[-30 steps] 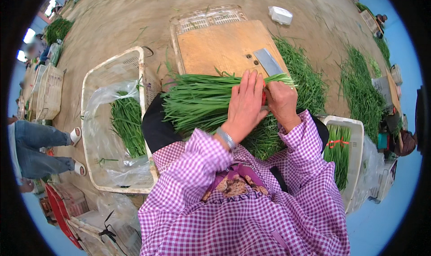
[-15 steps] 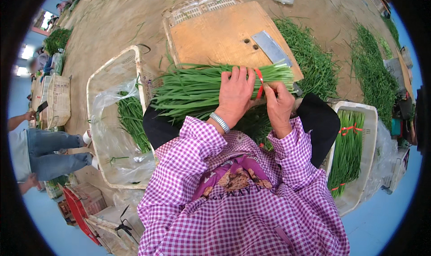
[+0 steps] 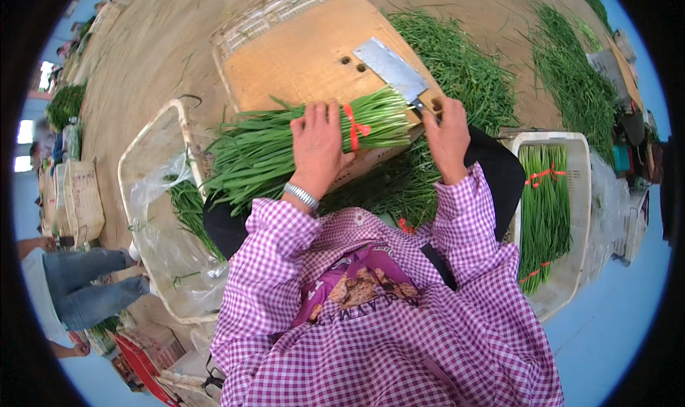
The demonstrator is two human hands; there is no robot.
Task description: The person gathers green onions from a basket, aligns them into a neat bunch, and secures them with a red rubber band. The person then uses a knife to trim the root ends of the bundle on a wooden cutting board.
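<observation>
A bundle of garlic chives [image 3: 260, 139], bound with a red tie [image 3: 354, 127], lies across the near edge of a wooden cutting board [image 3: 292, 57], its pale cut ends toward the right. Over the bundle, just left of the tie, my left hand [image 3: 319, 143] is closed, fingers on top. A cleaver [image 3: 391, 68] rests flat on the board, blade pointing away. Its dark handle runs under the thumb of my right hand [image 3: 448, 139], which is closed at the board's right corner; part of the grip is hidden.
A white crate [image 3: 581, 214] at my right holds tied chives. Another crate [image 3: 128, 193], lined with clear plastic, stands at my left with loose chives. Piles of loose greens [image 3: 464, 64] lie on the floor beyond the board. A person in jeans [image 3: 100, 282] stands far left.
My right hand has left the red tie and moved to the cleaver's handle. My left hand stays on the bundle. The view has shifted, moving the board leftward in the picture.
</observation>
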